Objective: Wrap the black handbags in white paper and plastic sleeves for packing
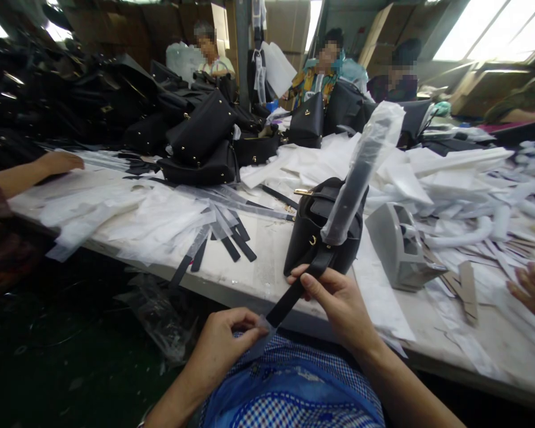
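A black handbag point(314, 229) stands at the near edge of the white table point(258, 267), right in front of me. Its black strap point(289, 300) runs down from the bag toward my lap. My right hand point(339, 303) is closed around the strap just below the bag. My left hand point(223, 345) pinches the clear plastic sleeve point(256, 342) at the strap's lower end. A second strap wrapped in clear plastic point(365, 163) sticks up from the bag.
Piles of black handbags point(200, 137) sit at the back left. White paper sheets point(428, 172) and loose black strips point(232, 235) litter the table. A grey tape dispenser point(399, 246) stands to the right. Other people's hands point(60, 161) reach in from both sides; several people sit opposite.
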Motion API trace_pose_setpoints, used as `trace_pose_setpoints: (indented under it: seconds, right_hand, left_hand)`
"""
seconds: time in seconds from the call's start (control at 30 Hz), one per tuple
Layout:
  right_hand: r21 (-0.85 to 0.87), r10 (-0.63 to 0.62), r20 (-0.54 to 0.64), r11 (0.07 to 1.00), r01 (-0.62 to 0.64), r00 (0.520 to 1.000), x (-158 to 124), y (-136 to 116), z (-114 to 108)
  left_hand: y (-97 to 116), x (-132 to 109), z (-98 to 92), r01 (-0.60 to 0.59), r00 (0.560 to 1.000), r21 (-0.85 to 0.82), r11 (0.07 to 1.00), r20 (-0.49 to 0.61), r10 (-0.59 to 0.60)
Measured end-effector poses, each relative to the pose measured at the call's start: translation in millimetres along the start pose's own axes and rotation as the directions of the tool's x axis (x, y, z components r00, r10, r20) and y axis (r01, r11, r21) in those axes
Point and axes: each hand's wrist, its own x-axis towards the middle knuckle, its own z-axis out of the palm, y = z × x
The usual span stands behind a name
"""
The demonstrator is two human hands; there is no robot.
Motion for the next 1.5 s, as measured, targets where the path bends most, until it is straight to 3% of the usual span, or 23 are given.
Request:
trace_pose_setpoints:
  seconds: [0.4, 0.67, 0.9, 1.2, 1.5]
  right_hand:
    - [-0.063, -0.03, 0.011, 0.998, 0.03, 0.999, 2.4, 4.9, -0.7]
    - [-0.137, -0.036, 0.033, 0.99, 0.04, 0.999, 2.6, 2.5, -1.8]
    - [-0.135, -0.044, 0.047, 0.99, 0.05, 0.998, 2.8, 0.9, -1.3]
    - [-0.253, -0.116, 0.026, 0.96, 0.118, 0.993, 1.2, 4.5, -7.4]
    - [-0.307, -0.089, -0.154, 0.951, 0.038, 0.984, -11.1, 2.5, -23.5]
  left_hand:
    - [2.2, 1.0, 1.6, 0.057, 0.996, -0.092, 0.994, 0.076, -0.05]
    - [-1.8, 0.7, -0.7, 0.095, 0.99, -0.238, 0.967, 0.126, -0.066]
    - [11.1, 6.1, 4.8, 0.094, 0.984, -0.334, 0.938, 0.171, -0.037]
    - [43.3, 25.7, 28.2, -0.023, 0.998, -0.379, 0.925, 0.047, 0.044]
    - [75.1, 58.1, 54.7, -0.246, 0.969, -0.419, 0.874, -0.095, 0.227]
